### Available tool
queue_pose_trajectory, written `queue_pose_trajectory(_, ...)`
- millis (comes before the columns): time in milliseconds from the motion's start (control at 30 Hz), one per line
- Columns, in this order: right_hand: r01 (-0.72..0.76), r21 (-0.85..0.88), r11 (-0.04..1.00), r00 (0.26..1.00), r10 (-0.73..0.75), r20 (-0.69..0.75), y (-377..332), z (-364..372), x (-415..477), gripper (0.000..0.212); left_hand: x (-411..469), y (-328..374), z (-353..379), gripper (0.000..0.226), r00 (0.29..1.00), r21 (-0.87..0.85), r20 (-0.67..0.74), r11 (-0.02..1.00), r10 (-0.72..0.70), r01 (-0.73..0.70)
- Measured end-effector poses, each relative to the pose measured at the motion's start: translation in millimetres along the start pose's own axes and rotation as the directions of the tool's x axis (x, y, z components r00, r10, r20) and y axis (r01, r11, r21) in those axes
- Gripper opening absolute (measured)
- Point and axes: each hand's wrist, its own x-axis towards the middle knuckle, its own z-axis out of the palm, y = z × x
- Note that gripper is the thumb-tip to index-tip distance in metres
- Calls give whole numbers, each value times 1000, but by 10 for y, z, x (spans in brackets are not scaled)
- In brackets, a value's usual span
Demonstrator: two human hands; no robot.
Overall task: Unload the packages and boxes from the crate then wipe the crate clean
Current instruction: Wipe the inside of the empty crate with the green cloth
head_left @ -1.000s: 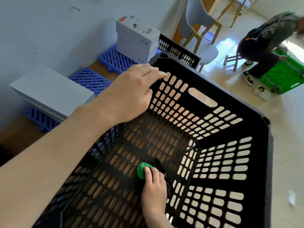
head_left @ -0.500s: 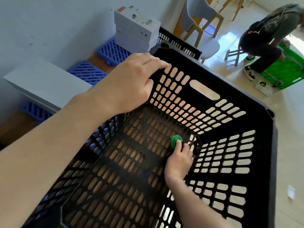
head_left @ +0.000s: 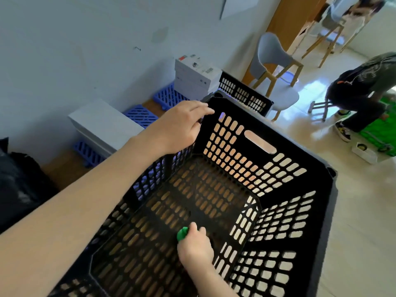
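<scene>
A black perforated crate (head_left: 300,161) fills the view, with nothing inside but my hand. My right hand (head_left: 196,246) reaches down to its floor and grips a small green cloth (head_left: 182,233), pressed against the bottom near the right wall. My left hand (head_left: 179,125) rests on the crate's far-left rim by the corner, fingers curved over the edge and thumb on the inner side. A stack of white boxes (head_left: 196,79) stands on a blue pallet beyond the crate, and a grey-white box (head_left: 102,125) lies further left.
Blue plastic pallets (head_left: 140,115) lie along the wall. A second black crate (head_left: 244,94) stands behind mine. A grey chair (head_left: 272,58) and a crouching person (head_left: 360,93) by a green crate are at the right. A black bag (head_left: 19,183) sits at the left.
My right hand has drawn the green cloth back from the far right corner toward the near middle of the floor. The left hand stays on the rim; my view has tilted up.
</scene>
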Motion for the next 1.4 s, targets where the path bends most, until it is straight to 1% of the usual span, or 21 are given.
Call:
queue_pose_trajectory(33,-8,96,995,997,2,71,-41,-185,54,42,-9,22,-18,46,1000,7,-3,1000,-9,9)
queue_pose_trajectory(100,22,238,971,994,-47,98,-142,-570,78,41,-41,79,-64,43,1000,22,-28,1000,-10,10)
queue_pose_trajectory(200,157,351,923,983,-180,31,-252,-1059,28,44,-170,205,-120,38,989,-1,-139,999,-39,40)
queue_pose_trajectory(333,380,507,774,913,-403,-69,-310,-1622,-203,49,-593,391,-143,34,927,-165,-281,964,-248,207)
queue_pose_trajectory(400,472,591,655,852,-511,-114,-319,-1892,-373,49,-871,549,-224,30,859,-275,-329,910,-392,310)
queue_pose_trajectory(500,569,690,446,732,-658,-178,-358,-2179,-646,49,-1277,863,-408,27,697,-406,-368,781,-615,475)
queue_pose_trajectory(567,570,767,295,645,-739,-196,-405,-2300,-840,49,-1501,1111,-521,16,616,-442,-310,683,-724,581)
queue_pose_trajectory(633,534,827,176,553,-812,-185,-463,-2396,-1042,50,-1653,1384,-623,4,569,-486,-202,586,-797,649)
queue_pose_trajectory(700,478,872,106,446,-885,-137,-525,-2453,-1216,54,-1740,1650,-689,10,545,-555,-127,515,-829,653)
queue_pose_trajectory(800,436,896,83,293,-955,-54,-588,-2483,-1431,57,-1774,2020,-721,17,476,-700,-99,401,-874,591)
queue_pose_trajectory(900,387,918,93,162,-986,31,-616,-2479,-1650,59,-1818,2335,-715,21,347,-896,-103,239,-932,375)
queue_pose_trajectory(933,373,921,109,131,-989,64,-613,-2468,-1715,59,-1849,2414,-711,24,299,-928,-133,224,-945,298)
queue_pose_trajectory(967,365,922,130,109,-989,97,-609,-2461,-1799,61,-1886,2482,-712,26,249,-939,-183,245,-951,242)
queue_pose_trajectory(1000,366,918,151,90,-988,127,-600,-2455,-1871,65,-1925,2544,-721,29,192,-927,-255,296,-948,229)
queue_pose_trajectory(1033,375,909,181,80,-983,163,-586,-2447,-1938,68,-1965,2598,-736,32,132,-896,-338,361,-932,257)
queue_pose_trajectory(1100,415,877,243,68,-969,236,-561,-2421,-2050,56,-2043,2699,-793,32,47,-802,-494,476,-868,362)
queue_pose_trajectory(1133,426,867,259,64,-964,257,-560,-2399,-2082,44,-2082,2738,-819,27,24,-761,-549,511,-836,399)
queue_pose_trajectory(1200,458,847,270,84,-962,262,-574,-2376,-2122,26,-2155,2796,-866,20,18,-695,-622,562,-783,448)
queue_pose_trajectory(1267,454,849,271,120,-963,243,-577,-2384,-2127,15,-2220,2851,-930,20,1,-662,-666,593,-746,458)
queue_pose_trajectory(1333,390,876,284,145,-958,246,-568,-2409,-2091,11,-2292,2874,-996,23,-67,-695,-678,608,-732,385)
queue_pose_trajectory(1400,338,898,283,120,-959,257,-553,-2435,-2081,10,-2360,2872,-1074,25,-124,-723,-677,625,-725,295)
